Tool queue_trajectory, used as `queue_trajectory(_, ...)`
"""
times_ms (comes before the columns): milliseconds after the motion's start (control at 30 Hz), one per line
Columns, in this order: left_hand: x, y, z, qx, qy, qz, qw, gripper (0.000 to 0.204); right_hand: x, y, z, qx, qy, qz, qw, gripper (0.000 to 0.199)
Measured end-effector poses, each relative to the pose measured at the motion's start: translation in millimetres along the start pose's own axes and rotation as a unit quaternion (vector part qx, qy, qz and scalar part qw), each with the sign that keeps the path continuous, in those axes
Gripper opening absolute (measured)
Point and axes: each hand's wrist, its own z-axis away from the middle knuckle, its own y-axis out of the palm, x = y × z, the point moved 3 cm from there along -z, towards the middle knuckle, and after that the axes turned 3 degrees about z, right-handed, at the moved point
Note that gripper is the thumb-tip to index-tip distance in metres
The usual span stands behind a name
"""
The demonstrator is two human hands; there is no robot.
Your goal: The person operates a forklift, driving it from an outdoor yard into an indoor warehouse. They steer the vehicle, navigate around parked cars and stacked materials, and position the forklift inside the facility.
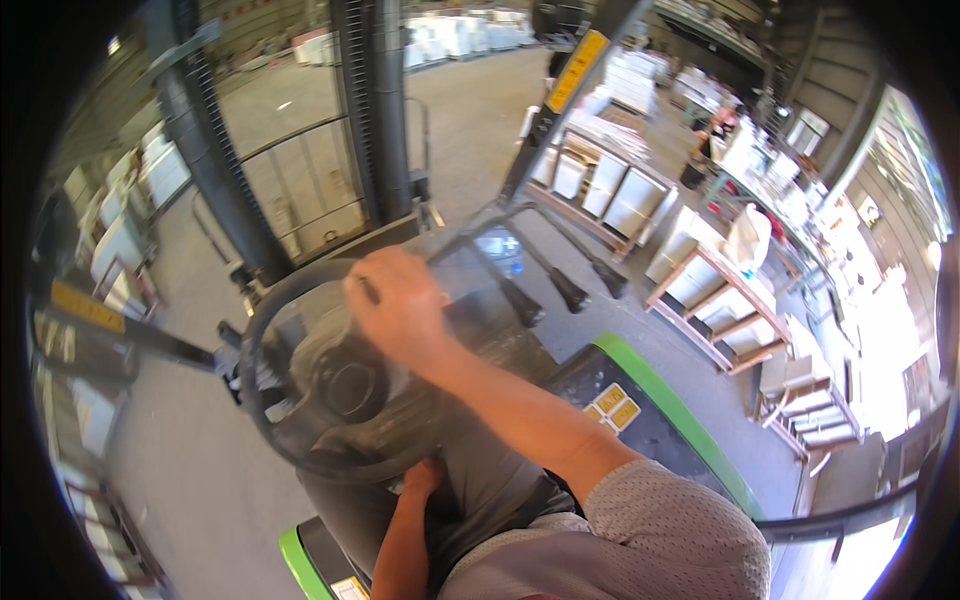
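Observation:
A dark, round steering wheel (256, 365) stands before me on a forklift, with a round hub (352, 385) in its middle. On the far right part of its rim, my right hand (398, 305) is closed, its arm stretched across from the right; part of the grip is blurred. Lower down, by the wheel's near edge and over my lap, is my left hand (422, 476). Its fingers are mostly hidden, so I cannot see whether they touch the rim. Several black-handled levers (568, 290) stand to the right of the wheel.
Ahead rise the dark mast columns (372, 120) and a slanting frame post (565, 95). Wooden crates with pale slabs (720, 300) line the right side. More pale slabs (120, 245) stand at left. A person (718, 125) is beside a cluttered bench at far right.

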Motion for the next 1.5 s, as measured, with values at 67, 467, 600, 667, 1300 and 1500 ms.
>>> queue_trajectory(67, 11, -16, -19, -0.006, -0.012, -0.001, 1.000, 0.042, -7, 20, -3, -0.054, -0.077, -0.044, 0.995, 0.011)
queue_trajectory(467, 72, -167, -195, -0.029, -0.004, -0.018, 0.999, 0.045, -124, 155, -68, -0.009, 0.030, 0.042, 0.999, 0.013)
queue_trajectory(600, 83, -190, -211, -0.009, -0.019, -0.039, 0.999, 0.046, -117, 162, -74, -0.008, 0.037, 0.023, 0.999, 0.015)
queue_trajectory(667, 99, -212, -254, 0.032, -0.028, -0.050, 0.998, 0.048, -136, 188, -85, -0.049, 0.005, 0.003, 0.999, 0.016)
queue_trajectory(1300, 187, -340, -505, 0.000, 0.099, -0.104, 0.990, 0.032, -311, 415, -168, 0.001, 0.059, 0.091, 0.994, 0.017)
queue_trajectory(1500, 155, -359, -477, -0.040, -0.003, 0.025, 0.999, 0.052, -308, 420, -167, 0.023, 0.002, 0.073, 0.997, 0.018)
